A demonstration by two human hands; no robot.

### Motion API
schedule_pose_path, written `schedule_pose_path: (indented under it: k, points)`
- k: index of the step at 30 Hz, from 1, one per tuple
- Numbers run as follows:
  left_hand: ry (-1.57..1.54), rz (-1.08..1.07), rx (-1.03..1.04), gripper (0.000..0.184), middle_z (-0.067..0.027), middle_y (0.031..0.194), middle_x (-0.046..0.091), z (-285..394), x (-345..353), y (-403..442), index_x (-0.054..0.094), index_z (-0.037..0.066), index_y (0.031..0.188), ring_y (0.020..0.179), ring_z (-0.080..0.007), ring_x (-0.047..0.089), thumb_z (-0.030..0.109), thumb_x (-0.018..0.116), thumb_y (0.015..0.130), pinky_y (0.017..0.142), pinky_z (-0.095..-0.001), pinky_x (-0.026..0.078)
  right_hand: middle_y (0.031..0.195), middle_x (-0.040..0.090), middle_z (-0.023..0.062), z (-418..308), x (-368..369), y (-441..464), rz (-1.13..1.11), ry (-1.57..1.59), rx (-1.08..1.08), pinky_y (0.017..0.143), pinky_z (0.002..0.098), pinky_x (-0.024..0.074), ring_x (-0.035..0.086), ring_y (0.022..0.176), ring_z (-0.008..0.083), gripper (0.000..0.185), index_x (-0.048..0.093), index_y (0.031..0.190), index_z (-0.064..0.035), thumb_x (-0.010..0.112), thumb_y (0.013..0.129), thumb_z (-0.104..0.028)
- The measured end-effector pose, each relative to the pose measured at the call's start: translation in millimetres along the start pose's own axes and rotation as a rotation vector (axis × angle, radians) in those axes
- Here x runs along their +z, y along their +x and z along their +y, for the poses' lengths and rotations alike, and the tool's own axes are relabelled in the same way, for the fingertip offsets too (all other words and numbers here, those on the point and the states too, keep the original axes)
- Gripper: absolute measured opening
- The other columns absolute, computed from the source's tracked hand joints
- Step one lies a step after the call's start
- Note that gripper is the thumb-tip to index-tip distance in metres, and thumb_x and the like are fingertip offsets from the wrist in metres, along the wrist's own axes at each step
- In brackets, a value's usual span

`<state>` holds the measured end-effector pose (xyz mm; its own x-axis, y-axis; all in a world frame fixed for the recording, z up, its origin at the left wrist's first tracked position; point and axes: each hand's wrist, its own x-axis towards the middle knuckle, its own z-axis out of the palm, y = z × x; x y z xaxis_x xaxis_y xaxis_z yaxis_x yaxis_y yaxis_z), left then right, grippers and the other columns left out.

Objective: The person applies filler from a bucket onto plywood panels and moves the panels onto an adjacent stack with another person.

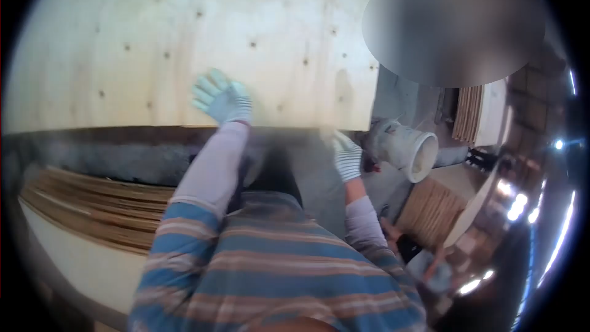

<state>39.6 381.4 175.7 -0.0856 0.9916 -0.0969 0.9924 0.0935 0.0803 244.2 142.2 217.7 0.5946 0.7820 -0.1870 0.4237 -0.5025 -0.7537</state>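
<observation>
A large pale plywood sheet [246, 24] with dark knots lies flat before me, its near edge running across the view. My left hand [222, 98], in a white glove with a striped cuff, rests on top of the sheet near that edge, fingers spread. My right hand [346, 152], gloved the same way, is at the near edge towards the sheet's right corner. Its fingers are blurred, so I cannot make out whether they grip the edge or only touch it.
A whitish bucket [421, 157] lies tilted right of the sheet's corner. Stacked boards [104, 209] are at lower left, with more stacks [430, 209] at right. Another person [415, 249] is partly visible at lower right. A blurred oval covers the upper right.
</observation>
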Motion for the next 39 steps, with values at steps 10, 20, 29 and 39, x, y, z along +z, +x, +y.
schedule_pose_path:
  k: [10,20,29,39]
  points:
    - [0.128,0.142,0.011,0.053,-0.0156,0.144,0.036,-272,-25,189,0.039,0.014,0.139,0.132,-0.0350,0.033,0.034,0.044,0.090,0.107,-0.0519,0.025,0.103,0.068,0.0111,-168,144,131,-0.022,0.707,0.051,0.084,0.0329,0.0510,0.064,0.093,0.0208,0.027,0.062,0.114,-0.0003,0.055,0.089,-0.008]
    - [0.057,0.183,-0.026,0.054,-0.0176,0.143,0.032,-277,-19,199,0.037,0.010,0.139,0.133,-0.0423,0.027,0.032,0.044,0.091,0.108,-0.0570,0.021,0.100,0.067,0.0160,-199,263,75,-0.035,-0.347,-0.484,0.079,0.0367,0.0530,0.066,0.090,0.0298,0.026,0.067,0.107,-0.0070,0.064,0.080,-0.007]
    - [-0.009,0.035,0.204,0.058,-0.0184,0.144,0.035,-289,-32,233,0.039,0.012,0.140,0.134,-0.0392,0.028,0.037,0.048,0.088,0.109,-0.0556,0.019,0.106,0.067,0.0128,-237,328,-38,-0.160,-0.166,-0.153,0.085,0.0348,0.0508,0.066,0.091,0.0246,0.029,0.062,0.114,-0.0014,0.059,0.086,-0.008]
    - [0.119,0.055,-0.179,0.060,-0.0171,0.148,0.029,-325,-52,400,0.032,0.013,0.144,0.136,-0.0374,0.026,0.038,0.045,0.091,0.109,-0.0525,0.019,0.092,0.066,0.0038,-397,355,439,-0.387,1.252,0.224,0.073,0.0335,0.0492,0.062,0.087,0.0162,0.016,0.065,0.097,-0.0101,0.058,0.091,-0.023]
